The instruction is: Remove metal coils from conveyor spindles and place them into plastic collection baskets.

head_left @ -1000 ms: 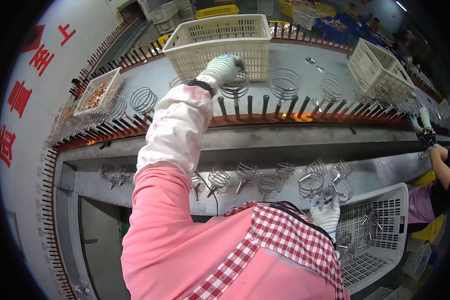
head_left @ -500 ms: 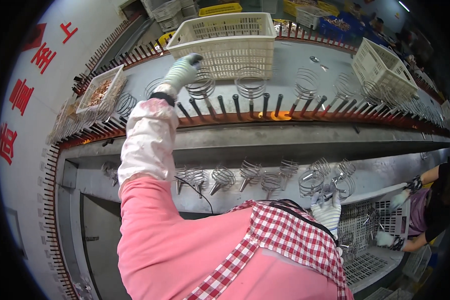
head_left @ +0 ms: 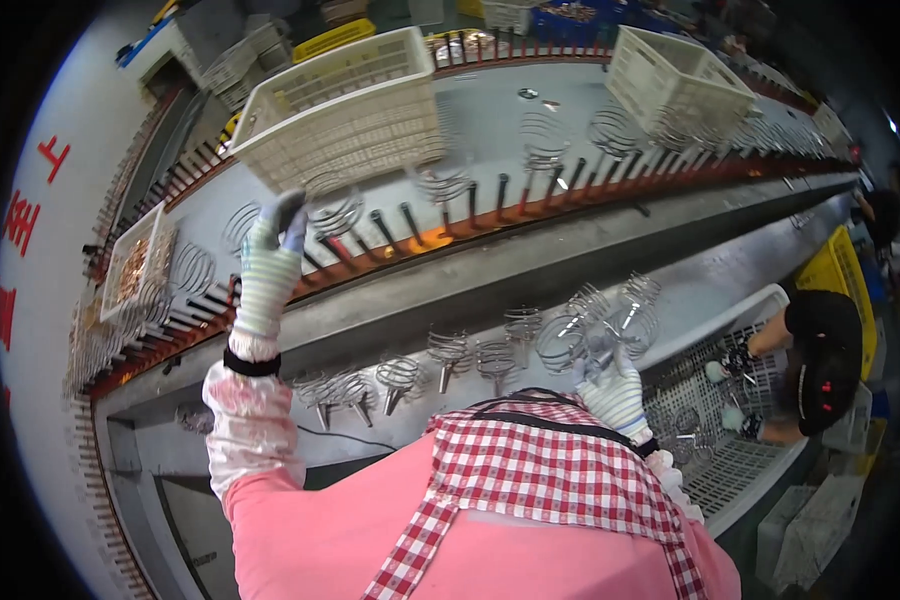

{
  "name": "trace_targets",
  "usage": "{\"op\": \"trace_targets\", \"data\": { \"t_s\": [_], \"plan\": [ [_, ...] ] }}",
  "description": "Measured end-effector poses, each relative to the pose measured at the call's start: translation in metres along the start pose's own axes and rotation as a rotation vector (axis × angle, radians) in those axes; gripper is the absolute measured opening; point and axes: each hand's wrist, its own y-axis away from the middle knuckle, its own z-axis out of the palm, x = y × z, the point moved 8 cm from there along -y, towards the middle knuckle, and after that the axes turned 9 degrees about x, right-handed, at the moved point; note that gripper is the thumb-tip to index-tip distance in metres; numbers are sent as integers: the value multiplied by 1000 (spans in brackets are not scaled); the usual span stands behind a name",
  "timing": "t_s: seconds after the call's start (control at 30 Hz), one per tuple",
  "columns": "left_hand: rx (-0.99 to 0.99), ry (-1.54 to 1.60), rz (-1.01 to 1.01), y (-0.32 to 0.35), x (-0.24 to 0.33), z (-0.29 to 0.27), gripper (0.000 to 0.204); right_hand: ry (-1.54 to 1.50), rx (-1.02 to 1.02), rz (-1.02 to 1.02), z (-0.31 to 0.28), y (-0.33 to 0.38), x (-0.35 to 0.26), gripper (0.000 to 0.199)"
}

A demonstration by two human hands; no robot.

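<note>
My left hand (head_left: 270,260), in a striped glove with dark fingertips, is raised at the rail. Its fingers are beside a wire whisk (head_left: 336,212) with looped wires; blur hides whether they grip anything. Low at the metal ledge, my gloved right hand (head_left: 612,390) is closed around the metal handle end of a wire whisk (head_left: 635,318). Another whisk (head_left: 562,343) is right against that hand, its wires overlapping. To the left, several more whisks (head_left: 398,373) stand or lean along the ledge with their handles downward.
A rail with upright black-tipped rods (head_left: 502,192) crosses ahead, whisks along it. Behind are a large white crate (head_left: 340,125), a second crate (head_left: 670,80) and a small basket of copper-coloured pieces (head_left: 135,265). At right, a co-worker's gloved hands (head_left: 735,390) reach into a white crate (head_left: 740,470).
The view has swung to the right. My left hand has drawn back toward me from beside the large crate, its arm more bent. My right hand stays at the same whisks.
</note>
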Motion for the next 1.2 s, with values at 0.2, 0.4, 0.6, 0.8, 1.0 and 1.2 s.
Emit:
{"op": "trace_targets", "data": {
  "t_s": [0.2,0.4,0.6,0.8,1.0,1.2],
  "plan": [
    [-33,-245,403,37,86,59,24,33,15,-8,5,-4,-21,26],
    [-121,-156,269,40,92,93,20,22,-5,-14,5,-6,-31,27],
    [-214,-81,312,61,102,144,19,-38,10,-20,1,-6,-53,24],
    [-433,104,169,108,122,215,19,-94,15,-38,7,-2,-83,24],
    [-778,191,-11,174,133,273,20,-108,13,-80,8,1,-110,24],
    [-1073,169,-65,220,136,311,30,-165,-28,-86,25,4,-127,24]
  ]
}}
